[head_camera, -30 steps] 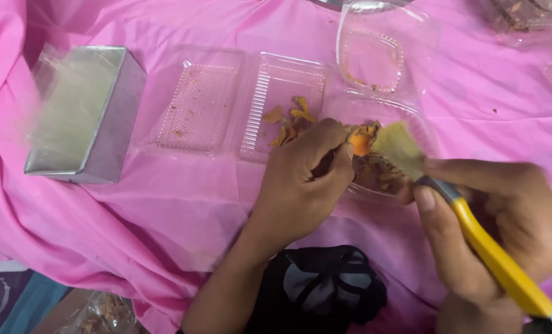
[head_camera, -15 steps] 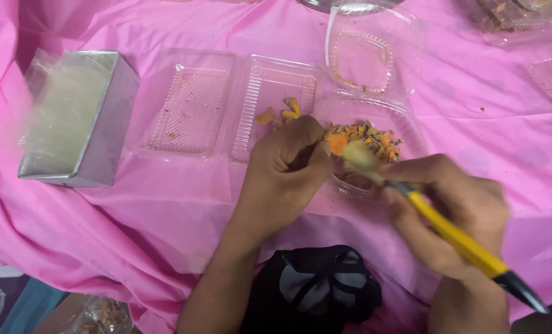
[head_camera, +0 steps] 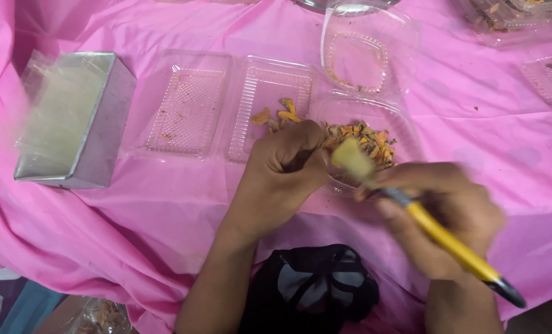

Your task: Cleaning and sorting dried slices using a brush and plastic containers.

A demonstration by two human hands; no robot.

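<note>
My left hand (head_camera: 282, 170) is curled shut over a small piece I cannot make out, right beside a clear round container (head_camera: 406, 133) holding orange and brown pieces (head_camera: 362, 136). My right hand (head_camera: 449, 216) grips a paintbrush with a yellow handle (head_camera: 449, 238); its pale bristles (head_camera: 350, 158) sit against the left hand's fingers, over the container's near rim. The right hand is blurred.
A clear hinged tray (head_camera: 226, 105) lies open to the left with a few orange bits (head_camera: 279, 114). The container's lid (head_camera: 365, 52) stands open behind it. A foil-sided box (head_camera: 72, 120) sits at far left. More clear containers (head_camera: 535, 37) are at top right. A pink cloth (head_camera: 134, 216) covers the table.
Both hands have shifted slightly left over the container. The brush has swung down until its bristles meet the left hand's fingers.
</note>
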